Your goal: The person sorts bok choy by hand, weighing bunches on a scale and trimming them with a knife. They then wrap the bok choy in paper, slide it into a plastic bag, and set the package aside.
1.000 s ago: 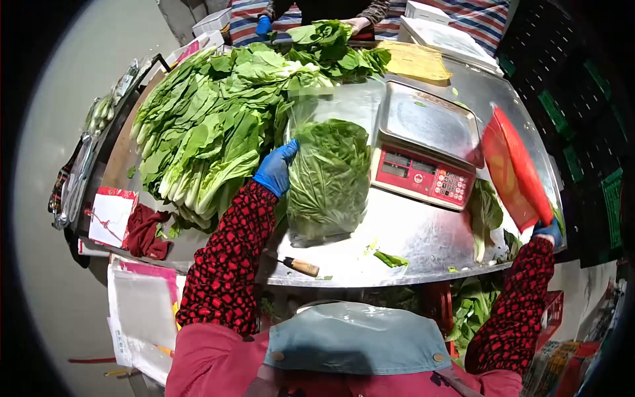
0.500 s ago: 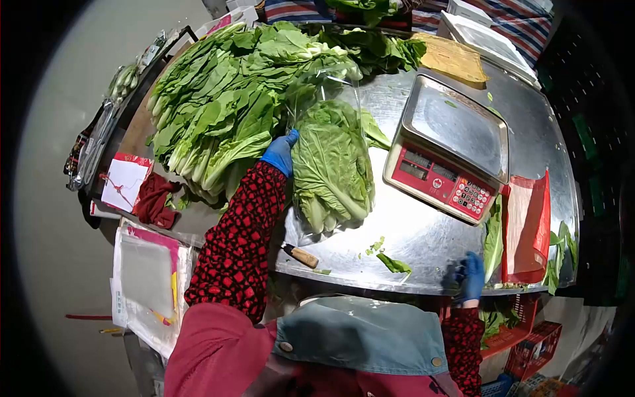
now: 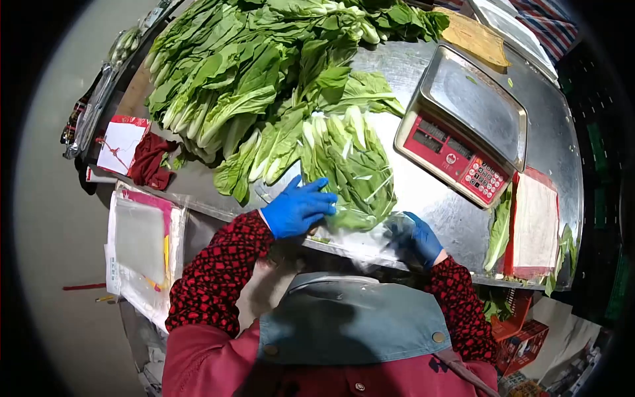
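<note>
A clear plastic bag of leafy greens (image 3: pixel 354 169) lies near the front edge of the metal table, its white stems pointing away from me. My left hand (image 3: pixel 297 208), in a blue glove, rests against the near left side of the bag with fingers spread. At the bag's near right end is my right hand (image 3: pixel 417 239), gloved in blue with a dark palm. Motion blurs its fingers, so their grip on the plastic cannot be made out. Loose leaves (image 3: pixel 278 149) lie just beyond and left of the bag.
A big heap of leafy greens (image 3: pixel 218 73) covers the back left. A red scale (image 3: pixel 456 145) stands to the right, near a red-edged pouch (image 3: pixel 534 221) and a loose leaf (image 3: pixel 500 231). Plastic bags (image 3: pixel 142 238) are stacked at the left, below a dark red cloth (image 3: pixel 152 159).
The bagged greens, held upright by my left hand before, now lie closer to me with stems turned away. My right hand has come left to the bag. The view has shifted slightly.
</note>
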A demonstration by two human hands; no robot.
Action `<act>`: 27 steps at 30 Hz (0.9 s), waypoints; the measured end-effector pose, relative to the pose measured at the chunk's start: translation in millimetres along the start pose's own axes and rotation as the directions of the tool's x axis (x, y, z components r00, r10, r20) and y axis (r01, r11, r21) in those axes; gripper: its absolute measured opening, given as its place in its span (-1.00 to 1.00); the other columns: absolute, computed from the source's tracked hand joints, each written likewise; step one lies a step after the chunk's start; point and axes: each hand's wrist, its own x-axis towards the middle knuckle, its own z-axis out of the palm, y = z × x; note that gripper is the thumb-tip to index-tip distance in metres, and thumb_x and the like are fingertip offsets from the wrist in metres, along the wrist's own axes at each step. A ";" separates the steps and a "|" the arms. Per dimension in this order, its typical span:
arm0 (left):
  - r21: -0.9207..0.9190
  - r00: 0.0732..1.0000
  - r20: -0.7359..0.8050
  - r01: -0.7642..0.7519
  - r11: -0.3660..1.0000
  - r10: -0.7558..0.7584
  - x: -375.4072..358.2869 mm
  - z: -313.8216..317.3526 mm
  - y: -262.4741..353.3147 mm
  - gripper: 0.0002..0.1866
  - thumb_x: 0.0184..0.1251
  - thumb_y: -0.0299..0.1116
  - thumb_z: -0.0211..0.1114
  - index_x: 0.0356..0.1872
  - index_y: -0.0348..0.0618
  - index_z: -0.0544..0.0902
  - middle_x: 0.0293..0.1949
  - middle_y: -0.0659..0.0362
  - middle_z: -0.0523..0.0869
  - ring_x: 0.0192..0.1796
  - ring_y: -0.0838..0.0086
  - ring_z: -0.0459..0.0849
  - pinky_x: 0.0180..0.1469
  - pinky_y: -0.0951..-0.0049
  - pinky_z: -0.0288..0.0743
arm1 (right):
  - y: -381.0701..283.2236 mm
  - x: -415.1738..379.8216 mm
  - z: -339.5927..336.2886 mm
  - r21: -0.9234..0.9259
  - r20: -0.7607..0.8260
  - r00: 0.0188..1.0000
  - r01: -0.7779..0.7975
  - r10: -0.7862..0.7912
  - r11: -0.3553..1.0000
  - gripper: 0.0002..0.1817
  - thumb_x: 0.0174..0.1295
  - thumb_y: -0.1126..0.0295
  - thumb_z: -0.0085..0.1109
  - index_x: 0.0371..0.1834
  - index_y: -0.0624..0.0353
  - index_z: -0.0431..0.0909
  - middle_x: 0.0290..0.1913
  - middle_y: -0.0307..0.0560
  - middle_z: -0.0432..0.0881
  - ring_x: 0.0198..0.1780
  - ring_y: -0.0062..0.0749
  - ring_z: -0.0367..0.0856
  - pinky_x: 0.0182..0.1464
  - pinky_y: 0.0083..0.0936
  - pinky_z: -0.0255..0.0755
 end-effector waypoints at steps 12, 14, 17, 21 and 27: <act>0.154 0.912 -0.410 0.064 0.986 0.005 45.2 12.7 60.3 -0.38 0.27 -0.07 0.13 0.35 0.02 0.28 0.35 -0.01 0.26 0.42 0.01 0.14 0.38 -0.10 -0.06 | 11.0 -34.7 11.5 0.285 -0.385 0.896 0.343 -0.221 0.895 -0.27 0.23 -0.31 -0.14 0.12 0.16 0.41 -0.03 0.09 0.58 -0.12 -0.15 0.62 -0.19 -0.22 0.56; 0.230 0.979 -0.201 0.028 0.973 0.019 54.0 54.5 42.8 -0.29 0.27 0.06 0.10 0.40 0.05 0.19 0.43 0.06 0.12 0.48 0.11 -0.01 0.39 -0.21 -0.29 | 22.3 -28.4 2.1 -0.081 -0.454 0.856 0.237 -0.248 0.968 -0.50 0.26 -0.01 0.14 0.08 0.14 0.45 -0.16 -0.12 0.58 -0.26 -0.44 0.56 -0.20 -0.51 0.49; 0.309 0.995 -0.026 -0.084 0.947 0.097 46.0 81.6 19.3 -0.30 0.28 0.07 0.06 0.40 0.06 0.18 0.45 0.11 0.10 0.50 0.16 -0.05 0.40 -0.22 -0.38 | 39.6 -24.0 -5.5 -0.517 -0.400 0.892 -0.029 -0.212 0.856 -0.80 0.20 0.33 0.21 -0.20 0.20 0.59 -0.45 -0.26 0.60 -0.42 -0.63 0.50 -0.37 -0.68 0.38; -0.030 0.970 -0.228 -0.098 0.995 0.089 13.7 31.0 30.9 -0.38 0.28 -0.16 0.16 0.35 -0.05 0.27 0.32 -0.02 0.30 0.39 0.08 0.22 0.37 -0.03 0.02 | 40.5 -47.9 20.3 -0.270 -0.461 0.870 0.050 -0.174 0.962 -0.84 0.23 0.36 0.14 -0.45 0.16 0.51 -0.61 -0.29 0.48 -0.64 -0.64 0.36 -0.59 -0.65 0.20; -0.575 0.757 -0.242 0.392 0.718 -0.607 -81.8 32.8 40.3 -0.73 0.24 -0.24 0.29 -0.22 -0.25 0.57 -0.42 0.06 0.67 -0.40 0.35 0.67 -0.30 0.41 0.54 | 67.1 -64.5 24.3 -0.186 -0.482 0.863 0.067 -0.150 0.980 -0.80 0.25 0.35 0.13 -0.52 0.12 0.45 -0.62 -0.29 0.46 -0.63 -0.64 0.35 -0.58 -0.65 0.19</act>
